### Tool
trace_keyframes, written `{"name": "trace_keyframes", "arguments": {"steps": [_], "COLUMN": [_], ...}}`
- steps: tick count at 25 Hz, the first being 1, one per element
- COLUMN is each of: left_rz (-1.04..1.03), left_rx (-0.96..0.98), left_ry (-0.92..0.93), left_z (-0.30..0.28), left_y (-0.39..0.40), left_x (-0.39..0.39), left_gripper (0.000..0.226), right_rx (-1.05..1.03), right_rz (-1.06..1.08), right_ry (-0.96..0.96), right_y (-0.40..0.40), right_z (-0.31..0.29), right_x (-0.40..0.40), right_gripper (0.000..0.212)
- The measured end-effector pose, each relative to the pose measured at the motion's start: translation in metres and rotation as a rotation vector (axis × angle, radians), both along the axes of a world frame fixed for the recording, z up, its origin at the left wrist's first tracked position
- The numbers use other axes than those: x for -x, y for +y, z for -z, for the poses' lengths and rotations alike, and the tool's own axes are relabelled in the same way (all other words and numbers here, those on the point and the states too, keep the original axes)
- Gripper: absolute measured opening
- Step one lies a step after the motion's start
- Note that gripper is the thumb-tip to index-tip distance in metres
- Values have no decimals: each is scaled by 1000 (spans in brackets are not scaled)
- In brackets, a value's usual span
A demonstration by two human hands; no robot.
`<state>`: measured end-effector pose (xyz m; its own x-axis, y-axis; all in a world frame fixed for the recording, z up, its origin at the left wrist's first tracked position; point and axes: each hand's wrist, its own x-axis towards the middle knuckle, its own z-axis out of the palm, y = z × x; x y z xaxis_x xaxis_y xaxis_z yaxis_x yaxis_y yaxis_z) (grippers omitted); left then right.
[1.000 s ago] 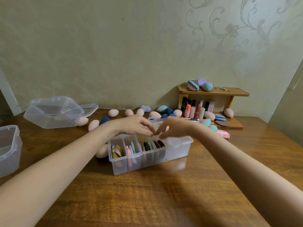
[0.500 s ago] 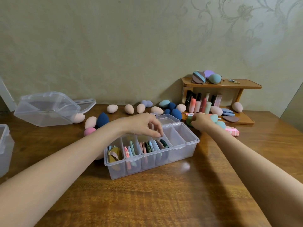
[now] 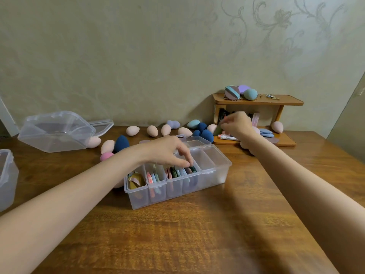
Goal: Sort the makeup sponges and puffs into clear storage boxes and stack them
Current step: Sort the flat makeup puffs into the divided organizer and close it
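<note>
A clear divided storage box (image 3: 215, 175) stands mid-table, with flat coloured puffs (image 3: 156, 177) upright in its left compartments and its two right compartments bare. My left hand (image 3: 169, 153) reaches down into it, and its curled fingertips pinch the dark puffs (image 3: 192, 170) in the fourth compartment. My right hand (image 3: 237, 125) is at the wooden shelf (image 3: 284, 100), its fingers pinching a dark green puff (image 3: 218, 130); this part is blurred. Egg-shaped sponges in beige (image 3: 132, 130), navy (image 3: 121, 143) and pink (image 3: 106, 156) lie behind the box.
An open clear box (image 3: 55, 133) lies tilted at the back left, and another clear box (image 3: 7, 175) sits at the left edge. The shelf top holds a striped puff (image 3: 232, 92) and a teal sponge (image 3: 250, 94); tubes and more puffs lie below.
My right hand left the box and moved back right to the shelf, taking up a green piece. My left hand lowered into the fourth compartment and stays there.
</note>
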<state>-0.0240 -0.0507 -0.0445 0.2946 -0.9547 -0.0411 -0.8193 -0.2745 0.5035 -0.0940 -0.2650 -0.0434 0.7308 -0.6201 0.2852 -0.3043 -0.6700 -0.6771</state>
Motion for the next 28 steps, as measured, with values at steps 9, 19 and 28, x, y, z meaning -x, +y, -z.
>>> {"name": "trace_keyframes", "arguments": {"steps": [9, 19, 28], "left_rz": [-25, -174, -364], "left_rx": [-95, -140, -124], "left_ry": [-305, -217, -155], "left_z": [5, -2, 11], "left_y": [9, -6, -13], "left_x": [19, 33, 29], "left_gripper": [23, 25, 24], "right_rx": [370, 475, 382], "right_rz": [-404, -472, -513], "right_ry": [181, 295, 357], "right_y": [90, 97, 99], "right_z": [-31, -15, -9], "right_x": [27, 38, 36], "right_gripper": [34, 29, 27]}}
